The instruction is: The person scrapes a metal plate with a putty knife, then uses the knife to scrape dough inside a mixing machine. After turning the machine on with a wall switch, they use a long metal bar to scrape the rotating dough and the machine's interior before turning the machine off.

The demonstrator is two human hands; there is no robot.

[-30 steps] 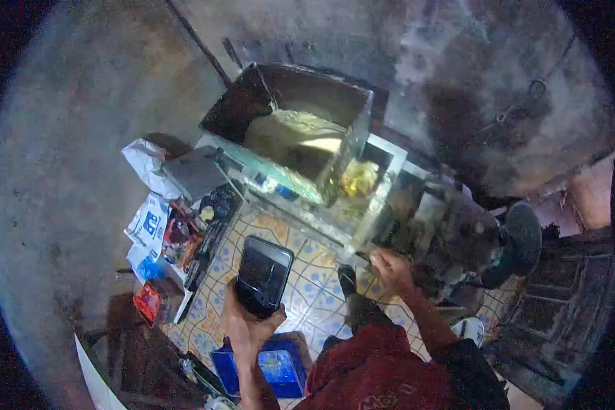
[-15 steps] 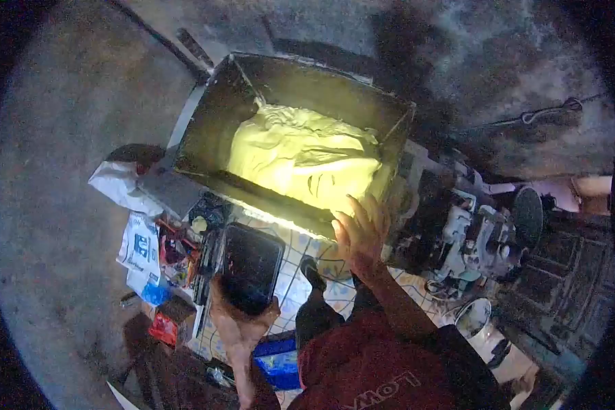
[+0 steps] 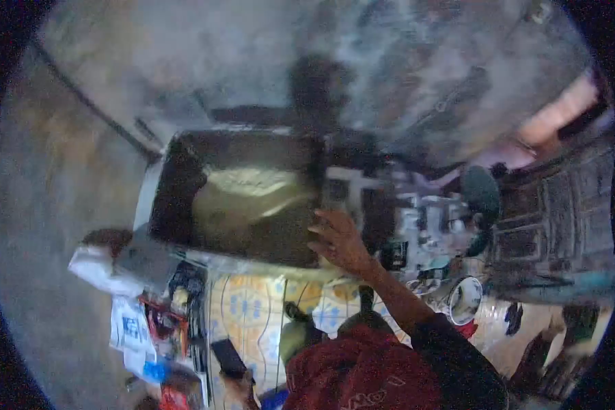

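A large rectangular box point(image 3: 236, 263) holds a mass of pale yellow dough-like material point(image 3: 253, 201), now mostly in shadow. My right hand point(image 3: 338, 239) is at the box's right front edge, fingers apart and holding nothing; blur hides whether it touches the edge. Low in the view, my left hand point(image 3: 239, 388) grips a dark rectangular object point(image 3: 228, 359), seen small and blurred over the patterned tile floor.
White and blue bags point(image 3: 133, 328) and mixed items lie at the left. A white bucket point(image 3: 465, 301), cluttered equipment point(image 3: 430, 225) and a round dark disc point(image 3: 480, 205) stand at the right. A wall rises behind the box.
The view has shifted and blurred. My left hand has dropped lower with the dark object. Bright light has left much of the dough-like mass. My right hand stays near the box edge.
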